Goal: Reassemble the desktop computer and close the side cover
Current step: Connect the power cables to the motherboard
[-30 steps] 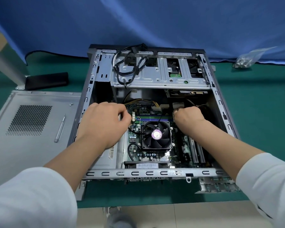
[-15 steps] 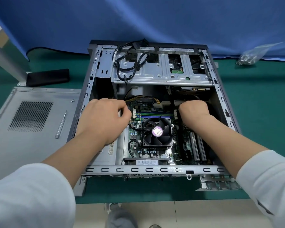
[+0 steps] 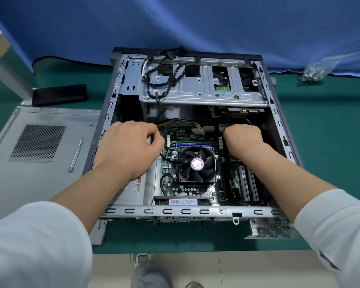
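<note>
The open desktop case [image 3: 175, 210] lies on its side on the green mat. My left hand [image 3: 129, 146] reaches inside with curled fingers at the left end of the memory module [image 3: 193, 142] in the slots. At the right end, my right hand [image 3: 243, 140] is curled down onto it in the same way. Both sets of fingertips are hidden. The black CPU fan [image 3: 196, 164] sits just in front of the slots, between my wrists. The grey side cover [image 3: 40, 142] lies flat to the left of the case.
A slim screwdriver [image 3: 75, 155] rests on the side cover. Loose black cables [image 3: 164, 73] lie over the drive cage [image 3: 202, 88] at the back. A bag of screws [image 3: 314, 71] is at the far right, and a metal bracket [image 3: 270, 228] lies by the case's front right corner.
My right hand has shifted slightly back and to the right, onto the end of the memory slots. My left hand has stayed in place. The view has tilted a little.
</note>
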Available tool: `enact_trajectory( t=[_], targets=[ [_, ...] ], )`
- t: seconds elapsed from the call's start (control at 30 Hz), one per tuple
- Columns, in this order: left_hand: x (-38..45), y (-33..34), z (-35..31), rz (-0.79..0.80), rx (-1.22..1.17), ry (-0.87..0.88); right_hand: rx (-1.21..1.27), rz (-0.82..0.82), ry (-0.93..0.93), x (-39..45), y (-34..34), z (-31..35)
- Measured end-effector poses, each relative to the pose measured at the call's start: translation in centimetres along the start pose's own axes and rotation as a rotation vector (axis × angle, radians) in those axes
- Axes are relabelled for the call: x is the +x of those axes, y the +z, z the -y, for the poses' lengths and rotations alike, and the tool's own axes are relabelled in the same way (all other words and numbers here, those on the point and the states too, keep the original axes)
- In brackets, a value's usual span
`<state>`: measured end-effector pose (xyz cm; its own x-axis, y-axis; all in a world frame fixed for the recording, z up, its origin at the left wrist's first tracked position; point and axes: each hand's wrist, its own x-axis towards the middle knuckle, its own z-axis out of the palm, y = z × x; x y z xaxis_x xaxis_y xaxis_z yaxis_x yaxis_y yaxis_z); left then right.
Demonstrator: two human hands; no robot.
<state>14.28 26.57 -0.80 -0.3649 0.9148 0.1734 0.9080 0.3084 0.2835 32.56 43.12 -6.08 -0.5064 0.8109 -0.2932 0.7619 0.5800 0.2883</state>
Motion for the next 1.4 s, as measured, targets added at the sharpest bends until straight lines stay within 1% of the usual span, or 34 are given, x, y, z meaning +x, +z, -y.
enact_trajectory(
  t=[0.13, 0.2, 0.27, 0.43, 0.57, 0.67, 0.73, 0.8, 0.97, 1.1, 1.23, 1.4],
  targets=[
    [0.0, 0.0, 0.0, -0.001, 0.004, 0.007, 0.01, 0.008, 0.007, -0.1, 0.0, 0.1],
    [0.0, 0.0, 0.0, 0.001, 0.003, 0.005, -0.008, 0.011, -0.021, -0.1, -0.1, 0.0],
    [0.0, 0.0, 0.0, 0.0, 0.005, 0.003, -0.051, 0.007, -0.068, -0.2, -0.4, 0.0],
    [0.0, 0.1, 0.0, -0.002, 0.013, 0.005, -0.226, 0.034, -0.276, -0.2, -1.3, 0.1],
    [0.0, 0.2, 0.1, -0.008, 0.01, 0.014, -0.264, 0.057, -0.325, -0.3, -1.6, -0.4],
    [0.0, 0.2, 0.2, -0.016, 0.012, 0.009, -0.268, 0.087, -0.309, 0.1, -2.1, -0.5],
    [0.0, 0.3, 0.2, -0.024, 0.012, 0.008, -0.22, 0.132, -0.28, 0.4, -2.3, -0.9],
    [0.0, 0.3, 0.2, -0.022, 0.015, 0.008, -0.146, 0.143, -0.248, 0.3, -2.6, -1.6],
    [0.0, 0.3, 0.1, -0.001, 0.012, -0.004, 0.067, 0.034, -0.187, -0.4, -2.8, -3.4],
    [0.0, 0.2, 0.1, 0.01, 0.01, -0.01, 0.142, 0.014, -0.093, -0.9, -2.2, -3.0],
    [0.0, 0.2, 0.1, 0.006, -0.002, -0.008, 0.149, 0.06, -0.046, -1.3, -1.4, -2.3],
    [0.1, 0.2, 0.2, -0.004, -0.003, -0.006, 0.068, 0.092, -0.043, -1.1, -1.0, -0.4]
  ],
)
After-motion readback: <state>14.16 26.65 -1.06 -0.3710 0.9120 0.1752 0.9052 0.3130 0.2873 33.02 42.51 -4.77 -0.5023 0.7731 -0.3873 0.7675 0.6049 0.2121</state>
